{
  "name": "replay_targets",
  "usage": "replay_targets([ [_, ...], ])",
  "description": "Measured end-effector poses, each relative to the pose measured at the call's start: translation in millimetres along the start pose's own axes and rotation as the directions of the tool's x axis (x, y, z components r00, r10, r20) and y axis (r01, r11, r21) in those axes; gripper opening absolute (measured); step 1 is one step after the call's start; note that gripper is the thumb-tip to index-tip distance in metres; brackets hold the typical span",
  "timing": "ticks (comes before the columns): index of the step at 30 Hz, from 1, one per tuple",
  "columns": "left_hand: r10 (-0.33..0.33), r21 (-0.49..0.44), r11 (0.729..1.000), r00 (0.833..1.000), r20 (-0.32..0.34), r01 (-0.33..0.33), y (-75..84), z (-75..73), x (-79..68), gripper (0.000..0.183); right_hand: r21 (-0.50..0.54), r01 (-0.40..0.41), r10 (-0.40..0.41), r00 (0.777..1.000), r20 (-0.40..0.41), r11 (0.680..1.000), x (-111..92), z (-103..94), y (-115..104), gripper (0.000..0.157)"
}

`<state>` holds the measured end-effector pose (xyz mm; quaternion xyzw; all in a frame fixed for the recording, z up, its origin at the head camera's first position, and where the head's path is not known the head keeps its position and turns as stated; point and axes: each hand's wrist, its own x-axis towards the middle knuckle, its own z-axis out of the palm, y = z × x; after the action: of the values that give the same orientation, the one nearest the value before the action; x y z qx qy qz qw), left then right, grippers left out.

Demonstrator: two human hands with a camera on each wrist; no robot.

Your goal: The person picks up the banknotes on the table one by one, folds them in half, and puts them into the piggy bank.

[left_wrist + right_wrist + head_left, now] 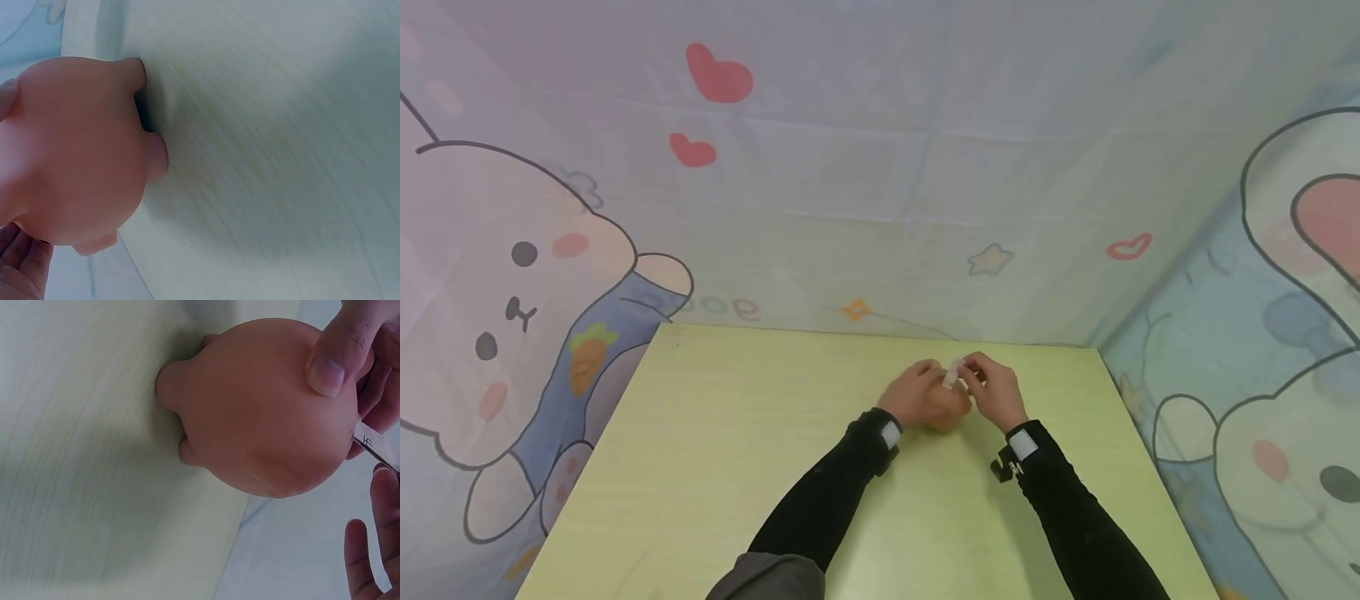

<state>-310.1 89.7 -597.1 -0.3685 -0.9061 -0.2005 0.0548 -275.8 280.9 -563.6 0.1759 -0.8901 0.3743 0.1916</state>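
Note:
A salmon-pink piggy bank (pixel 949 408) stands on its short legs on the tabletop. My left hand (pixel 917 392) grips it from the left; the right wrist view shows the thumb (pixel 328 375) pressed on its rounded side. My right hand (pixel 992 387) pinches a narrow white paper strip (pixel 953 372) above the bank. Dark marks show on this strip (pixel 370 439), and its lower end meets the bank's top, where any slot is hidden. In the left wrist view, a fingertip (pixel 6 99) lies against the bank (pixel 69 150); whose it is I cannot tell.
A pale yellow wood-grain table (pixel 760 467) lies under both forearms. Behind it hangs a cloth backdrop (pixel 850 167) with hearts and stars, and cartoon animals flank both sides. A black strap with a small device (pixel 1006 463) is on the right wrist.

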Motion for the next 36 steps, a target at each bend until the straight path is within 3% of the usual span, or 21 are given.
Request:
replay_targets([
  [7,-0.031,-0.049,0.998,0.999,-0.011,0.030,0.3,2.5,-0.6,0.057,-0.086,0.025,-0.024,1.000,0.017,0.996,-3,3.9,-2,0.006],
  [12,-0.007,-0.020,1.000,1.000,-0.018,0.007,-2.2,6.1,0.5,0.057,-0.132,0.018,-0.017,1.000,0.008,0.991,-14,10.7,1,0.004],
  [20,0.039,0.022,0.999,0.999,-0.038,-0.039,-3.8,5.6,-0.2,0.058,-0.154,0.046,-0.055,0.997,-0.053,0.987,-26,20.6,5,0.006],
  [24,0.052,0.021,0.998,0.998,-0.041,-0.051,-3.2,4.0,-1.4,0.055,-0.155,0.046,-0.054,0.997,-0.047,0.987,-26,21.0,6,0.008],
  [29,0.029,-0.016,0.999,0.999,-0.031,-0.029,-2.2,3.7,-2.4,0.055,-0.150,0.028,-0.032,0.999,-0.022,0.988,-26,17.5,4,0.014],
  [36,-0.003,-0.070,0.998,0.999,-0.054,-0.001,-2.3,5.1,-1.7,0.060,-0.135,0.054,-0.065,0.995,-0.080,0.989,-24,15.9,0,0.012],
])
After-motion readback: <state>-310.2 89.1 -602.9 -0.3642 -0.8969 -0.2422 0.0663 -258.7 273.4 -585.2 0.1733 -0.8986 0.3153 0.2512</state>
